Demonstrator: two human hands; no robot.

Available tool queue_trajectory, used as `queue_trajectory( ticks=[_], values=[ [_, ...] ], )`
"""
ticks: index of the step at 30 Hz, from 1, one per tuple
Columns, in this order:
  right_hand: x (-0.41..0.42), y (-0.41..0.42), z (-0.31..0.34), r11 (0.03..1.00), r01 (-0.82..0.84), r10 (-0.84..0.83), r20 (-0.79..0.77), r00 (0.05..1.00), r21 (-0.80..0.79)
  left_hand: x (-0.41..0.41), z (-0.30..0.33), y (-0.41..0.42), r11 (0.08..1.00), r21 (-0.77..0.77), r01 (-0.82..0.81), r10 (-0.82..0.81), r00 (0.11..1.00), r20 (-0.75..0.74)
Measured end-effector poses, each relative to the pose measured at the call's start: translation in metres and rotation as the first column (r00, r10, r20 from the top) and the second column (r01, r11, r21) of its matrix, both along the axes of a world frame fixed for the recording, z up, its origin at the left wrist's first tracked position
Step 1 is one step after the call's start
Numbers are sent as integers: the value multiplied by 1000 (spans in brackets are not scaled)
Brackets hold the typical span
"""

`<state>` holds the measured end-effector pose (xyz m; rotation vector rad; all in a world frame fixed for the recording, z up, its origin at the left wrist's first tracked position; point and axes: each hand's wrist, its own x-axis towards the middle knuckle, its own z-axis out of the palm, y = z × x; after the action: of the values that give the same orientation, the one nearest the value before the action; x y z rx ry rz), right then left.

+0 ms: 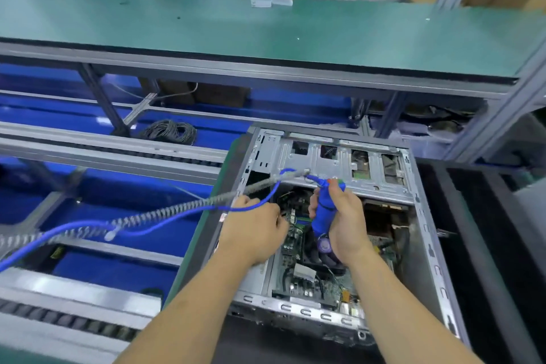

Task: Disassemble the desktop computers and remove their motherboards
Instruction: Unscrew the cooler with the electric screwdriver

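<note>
Centrally: 1 motherboard (298, 257), seated inside open computer case (425, 233) lying on dark surface (487, 245). Right hand (344, 224), fingers curled round blue electric screwdriver (325, 210), held upright over board. Left hand (255, 230), fingers bent at board's left edge; what they hold, cannot tell. Blue cable (165, 223) and coiled hose (141, 220) trail left. Green shelf (266, 29) above.

An open desktop computer case (334, 216) lies on its side, its motherboard (298, 275) exposed; the right hand (344, 221) grips a blue electric screwdriver (325, 210) upright over the board; the left hand (257, 230) reaches in beside it; a blue cable (165, 220) and coiled hose (141, 220) trail left.
</note>
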<state>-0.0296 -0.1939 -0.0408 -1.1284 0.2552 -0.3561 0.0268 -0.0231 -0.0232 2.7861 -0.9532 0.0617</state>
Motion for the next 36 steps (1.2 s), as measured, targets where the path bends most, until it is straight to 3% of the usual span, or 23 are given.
queue_trajectory(
  ticks=[7,14,17,22,26,29,36],
  values=[
    [11,8,15,981,-9,12,-14,1000,192,-6,-9,4,998,55,32,-33,999,21],
    [20,25,10,996,-32,41,-113,993,78,17,-8,-1,986,60,157,-144,973,-181],
    [19,24,9,999,-16,21,-103,994,49,23,-5,-5,975,142,172,-133,959,-249],
    [14,23,7,1000,0,1,-89,996,11,44,4,-32,906,336,257,6,787,-617],
    [13,21,7,999,-3,0,-95,996,-39,57,4,-40,952,245,184,68,655,-753],
    [12,18,7,1000,0,-3,-96,995,-26,62,6,-43,963,228,147,91,615,-783],
    [13,16,3,998,-37,33,-95,995,-45,55,7,-48,965,219,143,71,661,-747]
  ],
)
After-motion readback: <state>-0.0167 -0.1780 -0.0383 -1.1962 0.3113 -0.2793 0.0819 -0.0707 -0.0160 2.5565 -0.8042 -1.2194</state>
